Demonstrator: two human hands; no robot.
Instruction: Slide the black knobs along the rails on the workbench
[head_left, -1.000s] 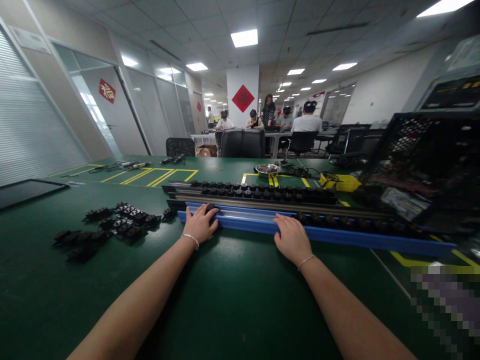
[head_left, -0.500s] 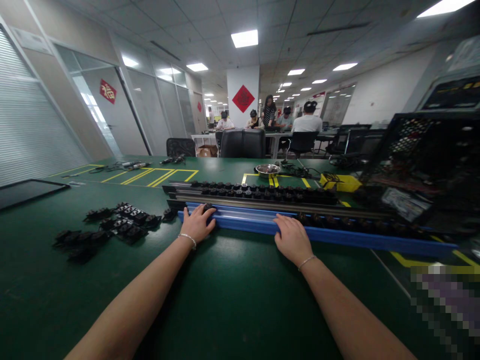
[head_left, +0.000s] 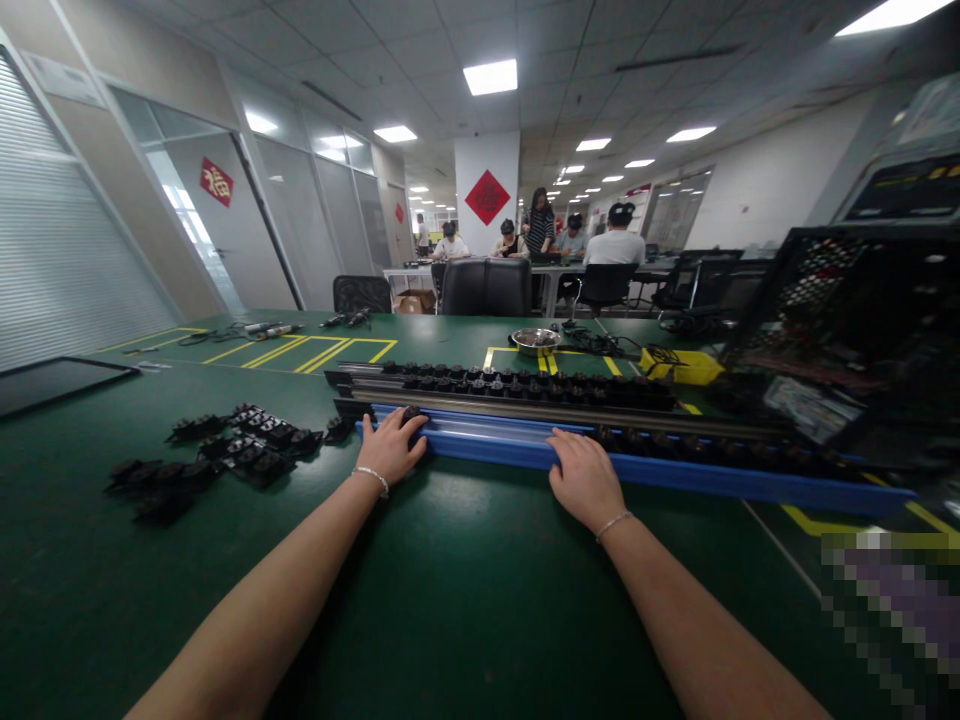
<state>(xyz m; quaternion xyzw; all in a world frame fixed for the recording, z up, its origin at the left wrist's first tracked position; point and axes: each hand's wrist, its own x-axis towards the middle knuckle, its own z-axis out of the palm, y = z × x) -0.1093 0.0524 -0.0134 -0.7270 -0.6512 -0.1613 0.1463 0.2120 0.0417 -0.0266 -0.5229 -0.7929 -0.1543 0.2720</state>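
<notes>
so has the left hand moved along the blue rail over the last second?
Yes, slightly. The left hand has slid leftward along the blue rail, closer to the rail's left end than it was a second ago.

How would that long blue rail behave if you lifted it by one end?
The blue rail is long and slim, so it would probably sag or wobble if lifted at one end. The black parts lined up in it would likely slide along. Lying flat on the green table, it looks unlikely to roll.
</notes>
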